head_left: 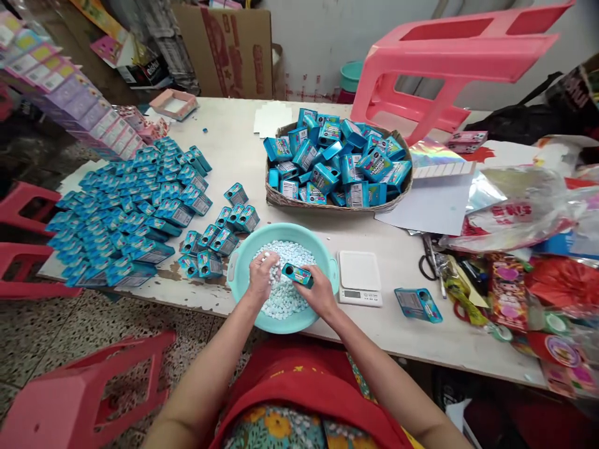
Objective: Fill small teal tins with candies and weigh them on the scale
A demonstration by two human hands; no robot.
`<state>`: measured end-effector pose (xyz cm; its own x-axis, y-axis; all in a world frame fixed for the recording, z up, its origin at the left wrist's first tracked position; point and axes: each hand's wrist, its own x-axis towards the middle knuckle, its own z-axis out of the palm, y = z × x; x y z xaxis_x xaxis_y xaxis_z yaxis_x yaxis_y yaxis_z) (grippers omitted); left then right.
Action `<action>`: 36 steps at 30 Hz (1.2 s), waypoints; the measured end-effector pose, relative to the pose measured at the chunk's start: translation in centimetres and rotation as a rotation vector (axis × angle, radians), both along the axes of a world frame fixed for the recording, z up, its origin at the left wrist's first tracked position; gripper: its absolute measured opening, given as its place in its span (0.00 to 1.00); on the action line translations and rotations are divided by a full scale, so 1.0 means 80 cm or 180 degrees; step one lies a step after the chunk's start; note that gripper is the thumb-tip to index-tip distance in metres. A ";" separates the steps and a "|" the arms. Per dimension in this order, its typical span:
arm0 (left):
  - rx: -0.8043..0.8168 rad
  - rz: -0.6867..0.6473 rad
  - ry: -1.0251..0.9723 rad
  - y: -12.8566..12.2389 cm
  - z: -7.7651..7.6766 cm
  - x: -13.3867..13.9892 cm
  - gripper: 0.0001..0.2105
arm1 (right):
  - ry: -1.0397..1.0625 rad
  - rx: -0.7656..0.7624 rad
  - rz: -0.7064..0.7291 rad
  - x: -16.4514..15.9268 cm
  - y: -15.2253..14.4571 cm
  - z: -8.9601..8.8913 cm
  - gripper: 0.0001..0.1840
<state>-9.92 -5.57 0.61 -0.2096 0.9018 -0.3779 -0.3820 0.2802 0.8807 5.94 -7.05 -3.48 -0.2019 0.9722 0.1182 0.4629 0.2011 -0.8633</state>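
In the head view, we are bringing both hands together over the turquoise basin (244, 290), which is standing at the near edge of the table (224, 137) and holding a wide bed of white pellets (283, 305). Our left hand (264, 274) is bending over the left part of the basin, its grip closing around a small clump of pellets, some of them showing at the fingers. Our right hand (319, 290) is grasping a blue tin (300, 275) above the pellets; the tin is leaning, and its dark round opening is facing our left hand. How full it is, we cannot tell.

Just right of the basin, a white scale (359, 274) is sitting flat, and beyond it a lone tin (418, 304) is lying near some scissors (428, 259) and mixed packaging. Behind the basin, a tray (304, 204) is carrying a jumbled heap of tins (327, 159). To the left, a small cluster of tins (224, 240) is standing close to the basin, many with dark openings showing, and past it a dense block of tins (116, 212) is filling the table's left end. A pink stool (374, 65) is resting behind the tray, to its right.
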 end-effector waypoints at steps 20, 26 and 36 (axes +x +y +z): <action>0.0274 0.0659 -0.0016 0.023 0.022 0.026 0.16 | 0.0122 -0.0176 0.0185 -0.011 0.001 0.029 0.17; 0.0331 0.0659 0.0053 0.021 0.029 0.021 0.16 | 0.0092 -0.0212 0.0125 -0.018 0.004 0.036 0.17; 0.0409 0.0308 0.0060 0.012 0.035 0.025 0.16 | 0.0392 -0.0350 0.0132 -0.024 0.002 0.036 0.18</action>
